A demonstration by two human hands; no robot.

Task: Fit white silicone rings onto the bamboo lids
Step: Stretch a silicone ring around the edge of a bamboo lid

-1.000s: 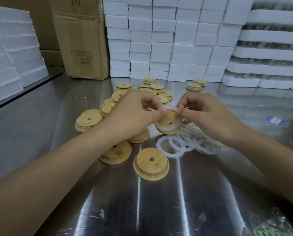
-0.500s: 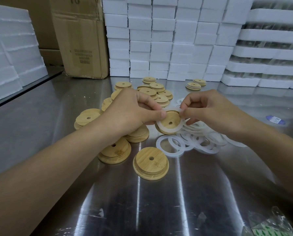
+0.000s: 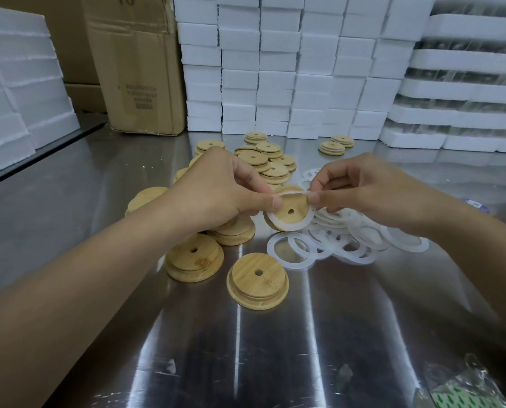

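A lid [image 3: 284, 207] is held tilted above the table [image 3: 304, 348] between both hands, just over a heap of loose rings [image 3: 348, 242]. Its left edge is gripped by the curled fingers of the left hand [image 3: 216, 195]. A ring [image 3: 290, 229] is seated round the lid's lower rim. The ring's upper part is pinched and stretched between the left hand and the right hand [image 3: 372, 192]. Bare lids [image 3: 257, 281] lie nearer and behind.

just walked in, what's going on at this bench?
A person's left hand and right hand each pinch a white silicone ring, stretching it over a bamboo lid held between them. The ring's lower arc sits around the lid; the upper arc is lifted, not yet seated. Loose rings and bare lids lie on the steel table.
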